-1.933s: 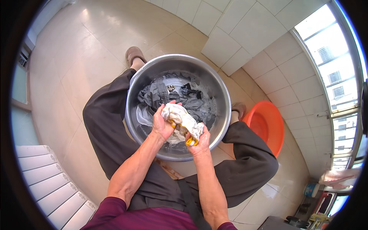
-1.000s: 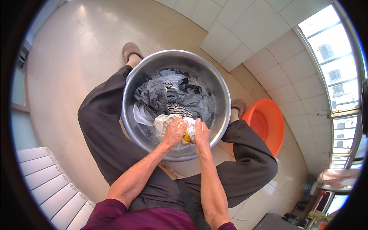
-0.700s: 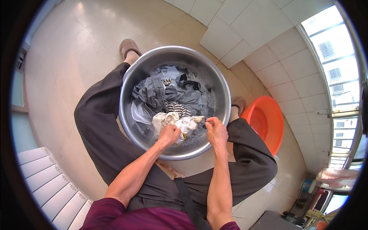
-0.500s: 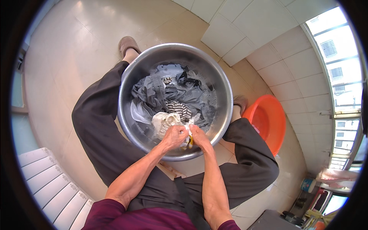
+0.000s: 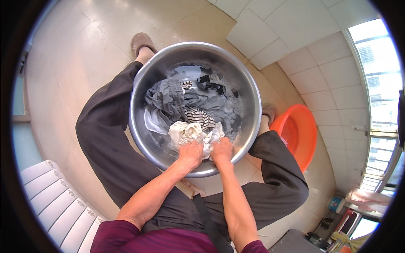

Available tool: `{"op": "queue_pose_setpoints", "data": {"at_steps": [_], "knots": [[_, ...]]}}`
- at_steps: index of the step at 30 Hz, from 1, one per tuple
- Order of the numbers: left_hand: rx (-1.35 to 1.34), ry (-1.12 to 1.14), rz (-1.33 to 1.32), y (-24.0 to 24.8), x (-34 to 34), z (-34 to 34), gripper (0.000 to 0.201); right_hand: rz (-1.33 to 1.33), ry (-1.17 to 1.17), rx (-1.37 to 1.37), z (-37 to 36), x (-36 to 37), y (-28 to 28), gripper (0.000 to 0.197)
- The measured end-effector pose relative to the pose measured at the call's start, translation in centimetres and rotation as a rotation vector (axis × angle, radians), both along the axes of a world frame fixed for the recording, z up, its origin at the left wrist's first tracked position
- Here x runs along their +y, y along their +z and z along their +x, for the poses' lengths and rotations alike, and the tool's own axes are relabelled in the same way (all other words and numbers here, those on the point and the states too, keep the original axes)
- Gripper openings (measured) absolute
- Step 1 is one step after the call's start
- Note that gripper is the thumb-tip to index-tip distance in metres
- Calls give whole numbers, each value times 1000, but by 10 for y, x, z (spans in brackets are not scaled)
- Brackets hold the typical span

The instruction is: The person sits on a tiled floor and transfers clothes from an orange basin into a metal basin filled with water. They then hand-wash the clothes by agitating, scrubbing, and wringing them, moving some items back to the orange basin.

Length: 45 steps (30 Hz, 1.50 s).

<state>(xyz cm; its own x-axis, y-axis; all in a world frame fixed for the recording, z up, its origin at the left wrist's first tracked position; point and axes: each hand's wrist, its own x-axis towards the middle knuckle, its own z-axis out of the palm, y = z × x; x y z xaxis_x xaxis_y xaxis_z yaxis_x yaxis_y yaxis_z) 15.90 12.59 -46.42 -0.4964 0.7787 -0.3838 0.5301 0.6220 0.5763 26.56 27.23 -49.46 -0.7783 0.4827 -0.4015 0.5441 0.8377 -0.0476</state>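
Note:
Between my legs stands a large metal basin [image 5: 140,139] holding water and wet clothes. At its near side, my left hand [image 5: 190,153] is closed on a white cloth garment [image 5: 185,131]. My right hand [image 5: 222,151] grips the same garment's right part, a short way from the left. Just beyond lies a black-and-white striped cloth [image 5: 200,119]. Grey clothing [image 5: 166,99] with a gathered waistband fills the basin's left and middle. A black cloth piece [image 5: 211,86] floats near the far side. My fingertips are partly hidden in the white folds.
An orange plastic basin [image 5: 313,145] leans by my right foot against the tiled wall [image 5: 333,88]. At the lower left is a white slatted surface [image 5: 63,206]. A dark appliance [image 5: 291,241] and small household items sit at the lower right, under a barred window [image 5: 379,84].
My hands have moved slightly apart, and more white cloth shows spread between them. The yellow bit seen under my hands earlier is out of sight. The view has shifted a little.

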Motion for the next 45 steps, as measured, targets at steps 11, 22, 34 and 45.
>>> {"op": "queue_pose_setpoints", "data": {"at_steps": [11, 22, 34, 45], "knots": [[-112, 182, 100, 17, -4, -37, 24, 159, -56, 249, -1, 27, -42, 21], [-171, 319, 192, 21, 12, -44, 22, -196, -78, -61, -6, 16, -38, 24], [-937, 957, 523, -27, 10, -56, 66, -1579, -875, 773, -36, 18, 175, 9], [-1825, 1021, 1173, 35, 10, -56, 60, -2202, -1389, 1031, -25, -20, 105, 48]]}}
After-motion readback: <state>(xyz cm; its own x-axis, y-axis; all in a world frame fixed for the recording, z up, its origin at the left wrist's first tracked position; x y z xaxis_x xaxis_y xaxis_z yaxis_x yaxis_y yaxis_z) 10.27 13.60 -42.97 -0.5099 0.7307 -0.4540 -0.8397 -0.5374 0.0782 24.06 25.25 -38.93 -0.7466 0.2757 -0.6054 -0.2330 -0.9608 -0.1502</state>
